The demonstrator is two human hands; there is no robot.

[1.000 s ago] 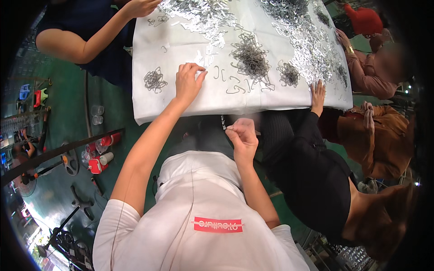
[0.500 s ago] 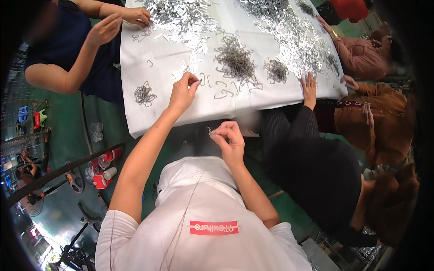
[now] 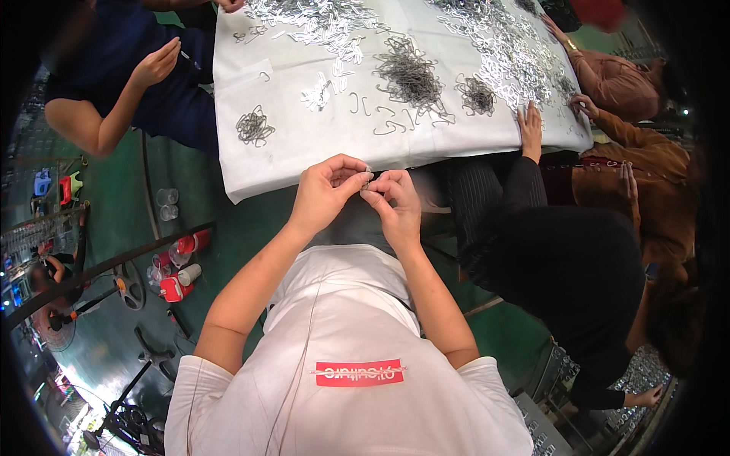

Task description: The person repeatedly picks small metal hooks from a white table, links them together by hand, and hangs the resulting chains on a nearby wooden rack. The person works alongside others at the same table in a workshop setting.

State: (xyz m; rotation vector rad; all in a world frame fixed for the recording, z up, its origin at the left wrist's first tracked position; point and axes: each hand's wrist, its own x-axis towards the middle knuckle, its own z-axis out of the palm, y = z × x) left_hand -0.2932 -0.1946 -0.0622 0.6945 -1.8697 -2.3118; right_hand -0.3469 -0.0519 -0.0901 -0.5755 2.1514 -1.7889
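My left hand and my right hand meet just off the near edge of the white-covered table. Both are closed in a pinch, fingertips almost touching around small metal pieces. The fingers cover most of these pieces, so their exact shape cannot be made out. On the cloth beyond lie loose bent wire hooks and a dark heap of such hooks. Left of them sits a small cluster of shiny flat metal pieces. A smaller tangle of hooks rests near the left corner.
Larger piles of shiny pieces spread farther back. A co-worker in dark blue is at the left side. At the right, a person in black bends away, and another co-worker's hand rests on the cloth. Red containers stand on the floor.
My left hand has come back from the table toward me and joined my right hand, which has risen slightly. The person in black on the right has leaned lower.
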